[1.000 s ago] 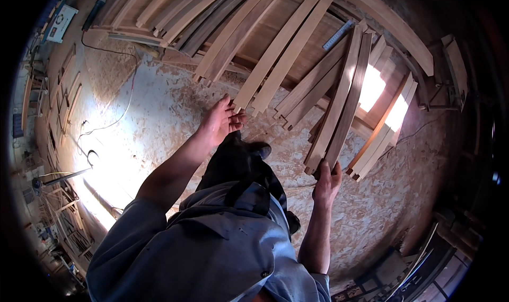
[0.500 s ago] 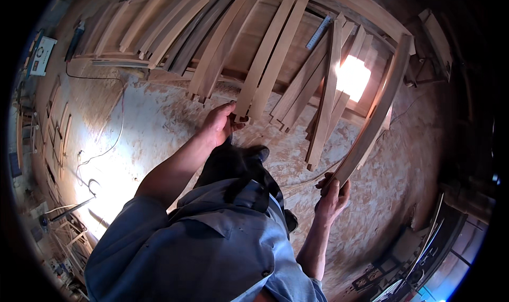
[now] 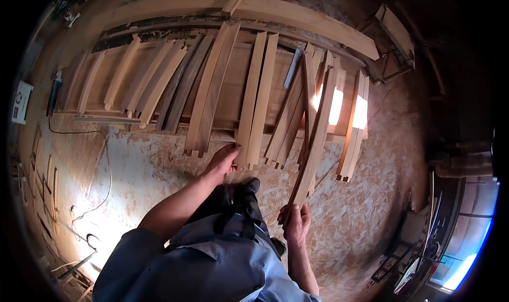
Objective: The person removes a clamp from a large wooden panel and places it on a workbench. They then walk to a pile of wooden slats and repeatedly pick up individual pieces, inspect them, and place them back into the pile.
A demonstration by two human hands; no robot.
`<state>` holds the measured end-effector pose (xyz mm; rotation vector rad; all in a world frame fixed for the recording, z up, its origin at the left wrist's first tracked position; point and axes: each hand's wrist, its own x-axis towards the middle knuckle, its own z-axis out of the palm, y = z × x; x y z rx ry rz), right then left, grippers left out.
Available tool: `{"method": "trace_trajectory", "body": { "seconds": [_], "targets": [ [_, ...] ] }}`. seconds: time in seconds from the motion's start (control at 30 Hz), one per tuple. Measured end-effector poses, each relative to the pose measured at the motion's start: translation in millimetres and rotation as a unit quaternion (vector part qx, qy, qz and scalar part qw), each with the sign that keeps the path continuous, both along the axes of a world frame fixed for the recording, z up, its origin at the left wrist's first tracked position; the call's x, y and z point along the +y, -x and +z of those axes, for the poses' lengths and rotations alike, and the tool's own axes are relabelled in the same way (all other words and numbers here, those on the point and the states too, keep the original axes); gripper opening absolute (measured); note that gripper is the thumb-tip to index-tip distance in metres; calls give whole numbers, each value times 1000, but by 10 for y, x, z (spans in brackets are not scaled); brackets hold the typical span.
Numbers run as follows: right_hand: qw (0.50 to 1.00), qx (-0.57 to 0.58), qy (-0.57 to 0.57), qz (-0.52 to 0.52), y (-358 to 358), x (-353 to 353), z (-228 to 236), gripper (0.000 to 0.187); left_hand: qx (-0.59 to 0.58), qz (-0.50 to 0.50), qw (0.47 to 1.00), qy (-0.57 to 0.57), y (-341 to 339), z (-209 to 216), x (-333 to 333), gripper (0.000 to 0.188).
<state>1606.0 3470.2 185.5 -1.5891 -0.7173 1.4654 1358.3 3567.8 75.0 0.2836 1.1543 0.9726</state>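
Observation:
My right hand [image 3: 297,221] grips the near end of a long brown wooden strip [image 3: 319,135]. That strip slants away from me to the upper right, its far part above other strips on the bench. My left hand [image 3: 225,163] is closed at the near end of a pale wooden strip [image 3: 251,98], thumb on top and fingers partly hidden below. Close beside it lies a second pale strip [image 3: 264,100]. To their left rests a pair of notched strips [image 3: 204,114]; to the right, crossed darker strips [image 3: 286,124] and another notched pair [image 3: 352,143].
Several more strips [image 3: 151,85] lie along the bench's left side, by a black tool [image 3: 53,95] with a cord. A blue-white ruler [image 3: 292,69] sits between strips. Behind runs a wide board [image 3: 307,18]. Dark shoes [image 3: 249,188] stand on the stained floor [image 3: 366,217].
My right hand has moved left, bringing its strip toward the middle, away from the right-hand pair. My left hand stays by the pale strip's end. The whole view has shifted, showing more behind the bench.

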Motion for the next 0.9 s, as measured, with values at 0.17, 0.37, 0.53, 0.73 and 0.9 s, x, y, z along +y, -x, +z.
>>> {"method": "trace_trajectory", "body": {
  "seconds": [0.17,0.37,0.53,0.73,0.9],
  "targets": [
    [1000,24,6,15,137,-23,24,29,5,-60,995,-77,-29,-27,224,40],
    [999,21,17,18,267,-24,11,28,51,-99,994,-2,-67,69,325,40],
    [998,21,48,30,342,40,23,29,39,-46,998,-37,-27,43,184,38],
    [991,92,91,35,412,156,-76,36,205,-71,975,-45,-32,322,2,40],
    [985,123,112,53,484,308,-50,40,182,-49,981,-51,-79,259,-43,39]
  ]
}}
